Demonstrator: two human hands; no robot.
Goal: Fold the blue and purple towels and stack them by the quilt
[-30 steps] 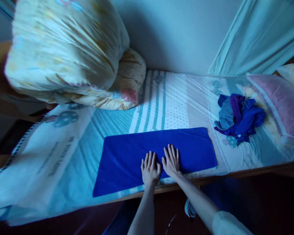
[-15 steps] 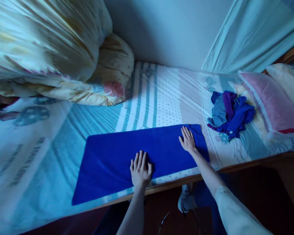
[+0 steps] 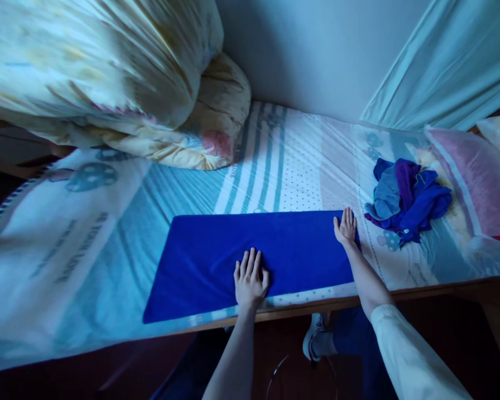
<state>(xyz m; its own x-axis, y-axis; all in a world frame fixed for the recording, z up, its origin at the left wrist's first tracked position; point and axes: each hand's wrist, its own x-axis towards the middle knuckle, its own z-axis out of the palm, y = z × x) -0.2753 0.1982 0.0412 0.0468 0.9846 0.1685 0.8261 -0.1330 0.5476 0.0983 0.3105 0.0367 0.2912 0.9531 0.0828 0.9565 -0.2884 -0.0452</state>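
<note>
A dark blue cloth, looking like a towel, lies spread out as a long rectangle on the bed near its front edge. My left hand rests flat on the cloth's lower middle, fingers apart. Over at the cloth's right end, my right hand lies flat with its fingers stretched out, covering part of that edge. Faint wrinkles run through the left half of the cloth. Neither hand grips anything.
A crumpled pile of blue and purple cloths sits to the right, beside a pink pillow. A bulky yellow quilt is heaped at the back left. The patterned bed sheet ends at the wooden bed edge.
My right hand has slid right to the cloth's end, where the folds look smoother. My left hand stays on the cloth's lower middle. The whole view has shifted left.
</note>
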